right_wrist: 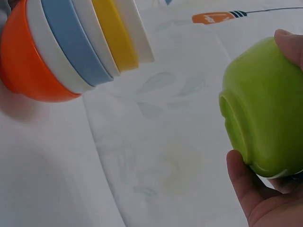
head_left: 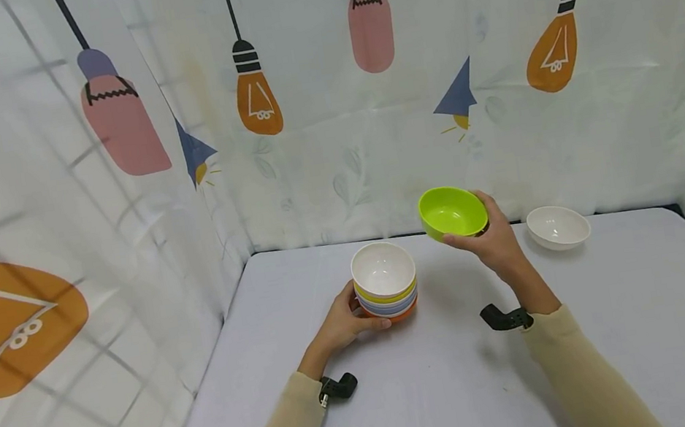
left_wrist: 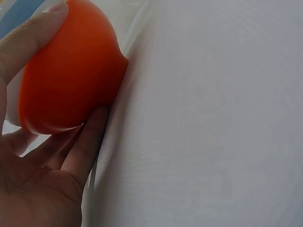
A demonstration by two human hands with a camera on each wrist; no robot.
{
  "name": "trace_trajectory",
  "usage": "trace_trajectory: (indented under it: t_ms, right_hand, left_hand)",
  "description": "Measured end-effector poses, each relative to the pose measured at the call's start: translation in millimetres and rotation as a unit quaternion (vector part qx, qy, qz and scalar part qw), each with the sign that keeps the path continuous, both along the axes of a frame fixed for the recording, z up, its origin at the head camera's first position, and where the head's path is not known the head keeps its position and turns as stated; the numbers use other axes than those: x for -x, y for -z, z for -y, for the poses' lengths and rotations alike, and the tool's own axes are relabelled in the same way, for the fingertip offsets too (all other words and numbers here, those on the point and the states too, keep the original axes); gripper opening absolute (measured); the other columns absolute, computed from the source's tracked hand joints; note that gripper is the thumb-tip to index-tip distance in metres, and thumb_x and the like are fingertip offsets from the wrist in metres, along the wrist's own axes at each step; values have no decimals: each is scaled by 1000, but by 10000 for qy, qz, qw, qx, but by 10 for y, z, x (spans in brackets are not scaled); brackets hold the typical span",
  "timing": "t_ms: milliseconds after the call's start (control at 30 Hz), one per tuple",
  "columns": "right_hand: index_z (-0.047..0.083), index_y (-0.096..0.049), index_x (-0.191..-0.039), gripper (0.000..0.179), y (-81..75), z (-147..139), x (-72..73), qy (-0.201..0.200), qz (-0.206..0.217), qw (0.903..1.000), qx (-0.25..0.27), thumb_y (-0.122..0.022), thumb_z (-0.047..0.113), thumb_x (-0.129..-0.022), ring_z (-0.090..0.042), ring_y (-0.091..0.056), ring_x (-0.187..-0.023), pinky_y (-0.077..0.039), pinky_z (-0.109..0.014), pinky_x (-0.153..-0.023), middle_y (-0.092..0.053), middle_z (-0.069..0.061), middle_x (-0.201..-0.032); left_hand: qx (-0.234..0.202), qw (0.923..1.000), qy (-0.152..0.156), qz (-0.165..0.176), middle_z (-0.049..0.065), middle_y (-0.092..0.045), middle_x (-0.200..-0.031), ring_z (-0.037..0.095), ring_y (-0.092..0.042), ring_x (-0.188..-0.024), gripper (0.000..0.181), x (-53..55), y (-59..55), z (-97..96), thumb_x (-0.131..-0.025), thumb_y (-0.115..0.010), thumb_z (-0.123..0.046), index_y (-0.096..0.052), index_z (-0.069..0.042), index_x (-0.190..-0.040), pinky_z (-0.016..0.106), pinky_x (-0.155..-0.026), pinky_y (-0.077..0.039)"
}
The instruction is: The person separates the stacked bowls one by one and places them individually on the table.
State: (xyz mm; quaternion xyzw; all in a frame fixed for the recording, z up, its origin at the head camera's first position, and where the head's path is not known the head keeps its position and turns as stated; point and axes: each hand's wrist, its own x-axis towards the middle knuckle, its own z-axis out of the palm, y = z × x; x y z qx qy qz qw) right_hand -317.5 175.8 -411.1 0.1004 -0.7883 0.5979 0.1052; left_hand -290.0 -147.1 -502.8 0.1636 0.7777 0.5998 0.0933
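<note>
A stack of bowls (head_left: 383, 272) stands on the table, with an orange bowl (left_wrist: 71, 71) at the bottom, a white one on top, and white, blue (right_wrist: 78, 45) and yellow (right_wrist: 116, 35) ones between. My left hand (head_left: 344, 320) grips the stack low down, thumb on the near side and fingers around the orange bowl. Up in the air to the right of the stack is a lime green bowl (head_left: 450, 209), tilted with its inside facing me. My right hand (head_left: 494, 242) holds it by its right side, and the right wrist view shows its foot ring.
A single white bowl (head_left: 559, 227) sits at the back right of the table, beyond my right hand. The white-covered table (head_left: 435, 391) meets a printed curtain (head_left: 323, 172) at its back edge. Another curtain hangs at the left.
</note>
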Motion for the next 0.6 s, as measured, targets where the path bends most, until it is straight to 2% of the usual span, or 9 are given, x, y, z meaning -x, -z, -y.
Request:
trace_trajectory:
  t_ms: [167,400,600]
  right_hand:
    - [19,-26,-160,98,54,-77,41,87,14,9999,-93,-87,27,-84,-27,-48,-128,-49,-15,-94,-43,-11,-151]
    - [17,-22,-162,105,195,-195,122,349,264,9982,-415,-87,37,-82,-32,-46,-132,-48,-37,-104,-41,-12,-154]
    - [15,-16,-164,109,281,-299,166,457,468,9971,-377,-86,37,-84,-32,-44,-134,-46,-38,-105,-37,-14,-158]
  left_hand:
    - [32,10000,3,-54,2,-55,-147,27,-54,-137,97,-4,5,2,-72,-95,-21,-41,-20,-153,48,-118,-42]
    - [-34,10000,22,-21,3,-55,-147,28,-54,-137,96,6,14,2,-73,-95,-18,-41,-20,-153,49,-119,-41]
    - [-84,10000,30,7,0,-55,-147,25,-54,-137,98,0,14,6,-71,-96,-19,-41,-23,-153,47,-119,-41]
